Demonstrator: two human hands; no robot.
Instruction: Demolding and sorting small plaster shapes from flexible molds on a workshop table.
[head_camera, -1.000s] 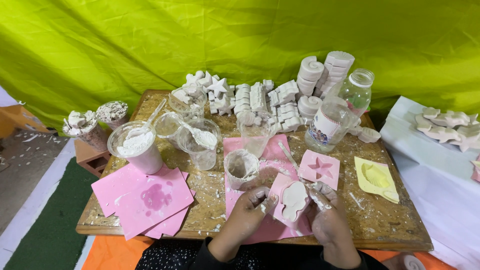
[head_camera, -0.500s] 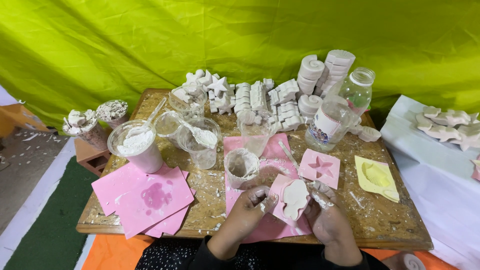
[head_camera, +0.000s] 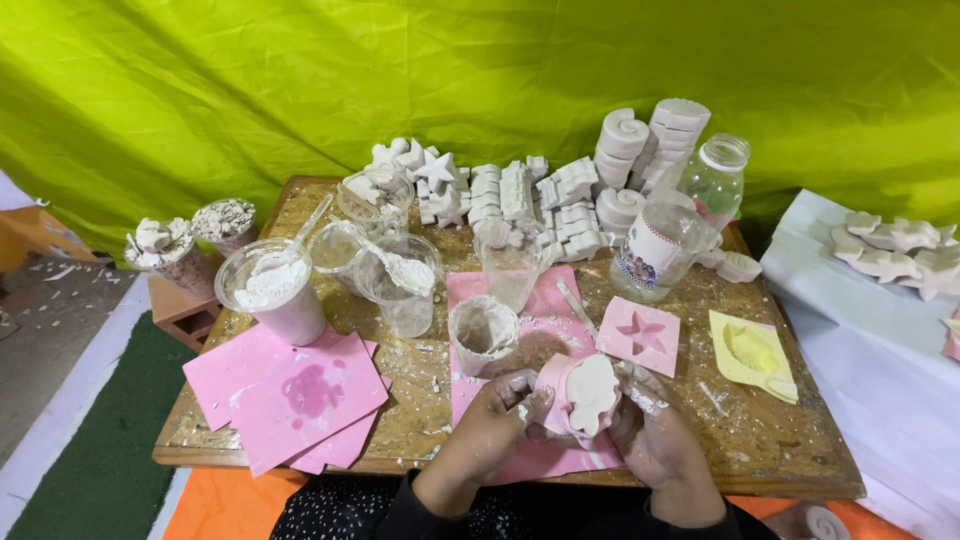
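— Little is seen to have moved since the earlier frames: the pink mould (head_camera: 562, 392) is now held raised a touch off the pink sheet (head_camera: 520, 310), and the white cast (head_camera: 592, 392) is turned more upright than it was half a second ago.

— How is it gripped?

— It is pinched from both sides. The left hand (head_camera: 497, 420) is closed on the mould's left edge, thumb against its rim, and the right hand (head_camera: 650, 432) is closed on its right edge, fingers wrapped behind. The cast is seated between the two grips, its face left bare.

— Where is it placed?

— Just in front of the plaster-smeared cup (head_camera: 483, 333), at the near edge of the tabletop (head_camera: 780, 450). The star mould (head_camera: 640, 335) is found to the right of that cup, the yellow shell mould (head_camera: 752, 352) farther right, and the tub of white powder (head_camera: 275, 292) well to the cup's left.

— How is it judged to handle?

— The mould is judged soft and bendable, so it is best taken by its rims and peeled back. The cast looks light, stiff, chalky and brittle, likely to chip at thin lobes; broad edges are better held than tips.
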